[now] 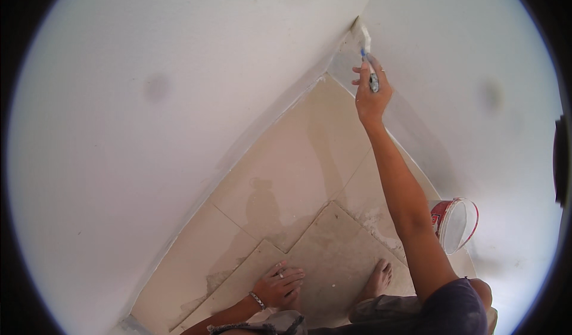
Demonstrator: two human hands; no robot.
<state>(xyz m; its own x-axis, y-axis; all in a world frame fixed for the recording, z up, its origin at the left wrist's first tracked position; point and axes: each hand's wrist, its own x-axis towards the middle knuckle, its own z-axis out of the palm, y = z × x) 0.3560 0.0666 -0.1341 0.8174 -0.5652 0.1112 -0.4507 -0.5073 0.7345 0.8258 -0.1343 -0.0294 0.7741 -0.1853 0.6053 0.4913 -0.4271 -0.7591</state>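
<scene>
My right hand [372, 97] reaches far out to the corner where two pale walls meet. Its fingers close around a paint-spattered handle, which looks like that of a paintbrush [366, 36] with a whitish head and a bit of blue near the fingers. The head is at the wall just below a small dark patch [356, 23] in the corner. My left hand [280, 286], with a ring and a bracelet, lies low by my leg with its fingers stretched out, holding nothing that I can see.
A red and white bucket [440, 217] with a raised handle stands by the right wall. Beige tiles [292, 150] cover the floor, with a stepped edge of loose-looking boards or tiles [325, 245] near my bare foot [379, 278]. Walls [149, 132] close in on both sides.
</scene>
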